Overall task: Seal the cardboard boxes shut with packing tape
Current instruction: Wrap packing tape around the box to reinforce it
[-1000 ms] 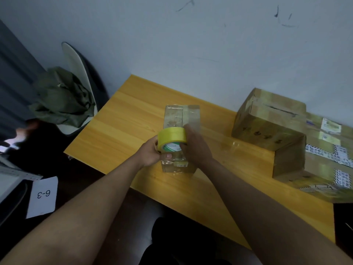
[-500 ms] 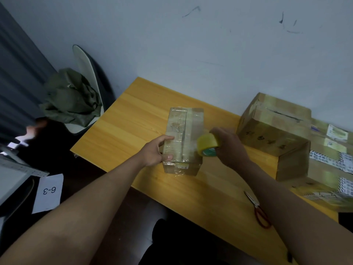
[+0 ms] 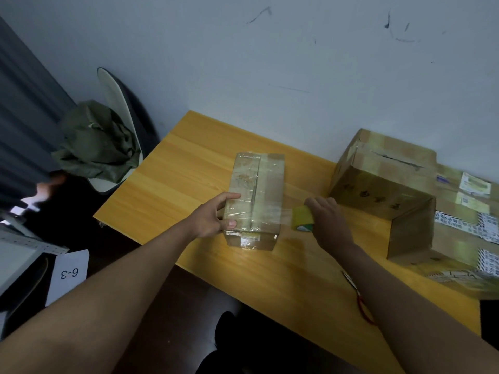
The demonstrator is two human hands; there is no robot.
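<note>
The left hand [image 3: 213, 218] grips the near left side of the small box [image 3: 256, 198], fingers curled round its edge, probably to keep it from sliding. The right hand [image 3: 328, 221] holds the tape roll [image 3: 302, 218] just right of the box; a clear strip runs between them. Far right lie bigger boxes [image 3: 383, 182]. Scissors [image 3: 357, 295] lie near, partly under the right arm, so reaching them is awkward.

Small box [image 3: 256, 195] mid-table [image 3: 172, 184], tape roll [image 3: 302, 218] just right, larger boxes [image 3: 383, 182] far right, scissors [image 3: 359, 300] near front edge.
</note>
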